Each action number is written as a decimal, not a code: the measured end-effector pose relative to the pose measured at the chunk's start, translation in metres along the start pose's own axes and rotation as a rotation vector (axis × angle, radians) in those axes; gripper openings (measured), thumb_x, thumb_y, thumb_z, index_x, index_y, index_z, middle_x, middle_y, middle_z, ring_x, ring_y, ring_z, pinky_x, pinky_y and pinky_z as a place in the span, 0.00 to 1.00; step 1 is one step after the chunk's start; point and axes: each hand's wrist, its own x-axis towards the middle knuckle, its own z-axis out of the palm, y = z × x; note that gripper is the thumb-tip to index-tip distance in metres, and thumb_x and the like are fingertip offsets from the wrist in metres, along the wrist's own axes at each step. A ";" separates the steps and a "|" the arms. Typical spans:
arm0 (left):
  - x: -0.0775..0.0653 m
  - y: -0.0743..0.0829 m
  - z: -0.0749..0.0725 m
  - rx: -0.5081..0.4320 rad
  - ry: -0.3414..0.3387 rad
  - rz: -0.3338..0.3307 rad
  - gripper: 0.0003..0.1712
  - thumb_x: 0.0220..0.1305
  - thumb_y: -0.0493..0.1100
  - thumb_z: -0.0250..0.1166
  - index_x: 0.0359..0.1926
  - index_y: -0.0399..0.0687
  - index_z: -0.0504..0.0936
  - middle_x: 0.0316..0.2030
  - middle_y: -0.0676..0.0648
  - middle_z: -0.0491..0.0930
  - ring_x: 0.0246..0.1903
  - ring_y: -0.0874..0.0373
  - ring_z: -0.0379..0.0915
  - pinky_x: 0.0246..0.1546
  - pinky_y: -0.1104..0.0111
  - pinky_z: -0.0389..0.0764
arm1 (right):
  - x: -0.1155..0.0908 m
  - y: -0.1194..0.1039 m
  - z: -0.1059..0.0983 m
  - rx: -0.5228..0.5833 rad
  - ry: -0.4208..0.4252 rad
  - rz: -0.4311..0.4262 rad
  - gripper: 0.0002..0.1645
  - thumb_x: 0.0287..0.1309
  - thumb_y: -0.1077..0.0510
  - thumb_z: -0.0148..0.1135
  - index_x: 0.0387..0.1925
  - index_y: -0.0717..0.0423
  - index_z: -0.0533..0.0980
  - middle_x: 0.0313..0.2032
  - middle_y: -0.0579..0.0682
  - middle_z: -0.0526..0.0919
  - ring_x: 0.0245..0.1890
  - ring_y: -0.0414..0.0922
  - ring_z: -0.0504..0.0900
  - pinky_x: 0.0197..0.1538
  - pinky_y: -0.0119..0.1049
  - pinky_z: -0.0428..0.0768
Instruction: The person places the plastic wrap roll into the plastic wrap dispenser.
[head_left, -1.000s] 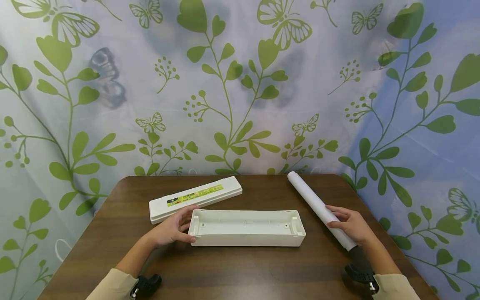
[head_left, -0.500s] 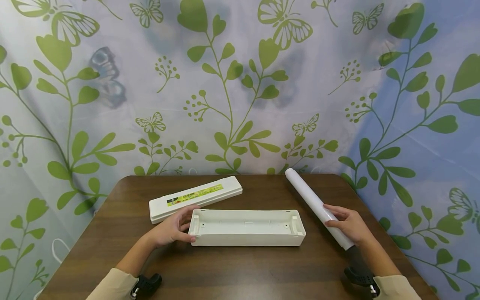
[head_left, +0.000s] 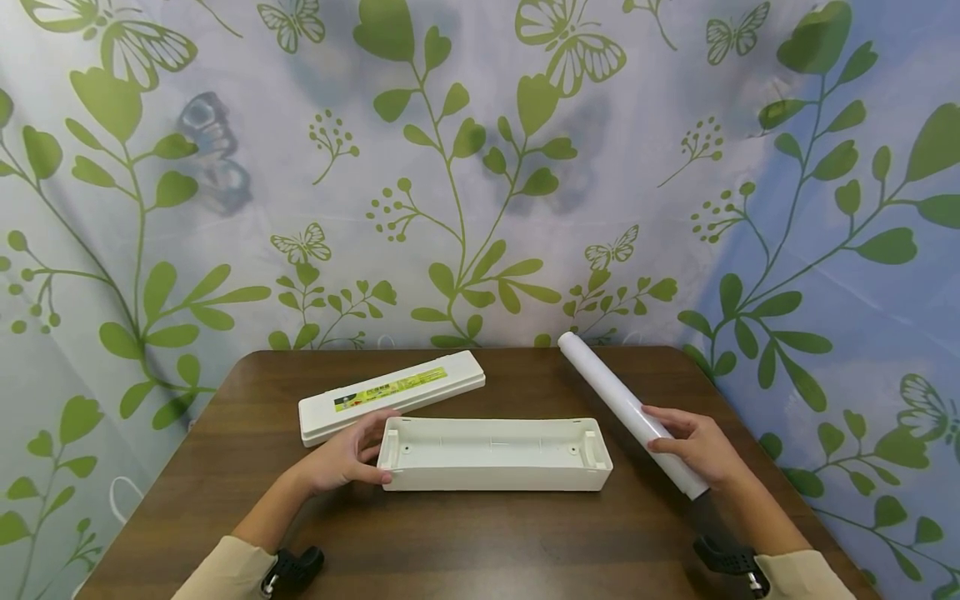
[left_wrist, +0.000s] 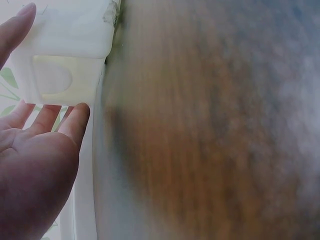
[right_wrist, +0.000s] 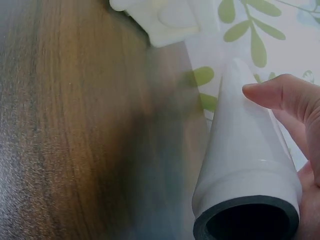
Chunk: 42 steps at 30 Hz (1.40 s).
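In the head view, a long white open-topped plastic box (head_left: 495,477) lies across the table, its hollow inside facing up. My left hand (head_left: 337,458) grips its left end, thumb at the front corner and fingers at the back. My right hand (head_left: 701,450) holds a glossy white roll of plastic wrap (head_left: 611,392) slantwise, right of the box. The right wrist view shows the roll's dark hollow core (right_wrist: 206,227) at the near end, with my thumb (right_wrist: 265,94) along its side. In the left wrist view, the box end (left_wrist: 75,30) sits between thumb and fingers.
Behind the box, a white lid (head_left: 457,371) with a yellow-green label lies at an angle, close to my left fingers. The brown wooden table (head_left: 480,542) ends at a leaf-and-butterfly patterned curtain (head_left: 480,167). Each wrist wears a black camera mount (head_left: 292,571).
The far end of the roll has swung left and slightly away, with my right hand turning it. The left hand and the box stay in place.
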 end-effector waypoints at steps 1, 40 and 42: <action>0.000 0.000 0.000 0.001 0.000 0.000 0.56 0.55 0.31 0.77 0.77 0.37 0.52 0.72 0.28 0.57 0.72 0.32 0.56 0.61 0.71 0.77 | 0.000 -0.001 -0.001 0.003 -0.001 -0.001 0.38 0.56 0.57 0.76 0.67 0.60 0.75 0.62 0.69 0.78 0.46 0.48 0.82 0.40 0.38 0.81; 0.001 0.000 0.001 -0.024 -0.011 -0.002 0.59 0.54 0.31 0.77 0.78 0.33 0.48 0.72 0.29 0.58 0.72 0.31 0.55 0.60 0.70 0.79 | 0.010 -0.042 -0.005 0.117 -0.224 -0.192 0.36 0.55 0.61 0.75 0.65 0.63 0.75 0.57 0.68 0.82 0.43 0.40 0.84 0.40 0.38 0.83; 0.001 0.000 0.001 -0.030 -0.011 -0.005 0.60 0.53 0.31 0.78 0.78 0.33 0.48 0.72 0.29 0.58 0.73 0.31 0.54 0.59 0.70 0.79 | 0.011 -0.043 -0.004 0.128 -0.238 -0.216 0.35 0.55 0.62 0.75 0.65 0.64 0.75 0.57 0.69 0.82 0.43 0.39 0.84 0.40 0.37 0.84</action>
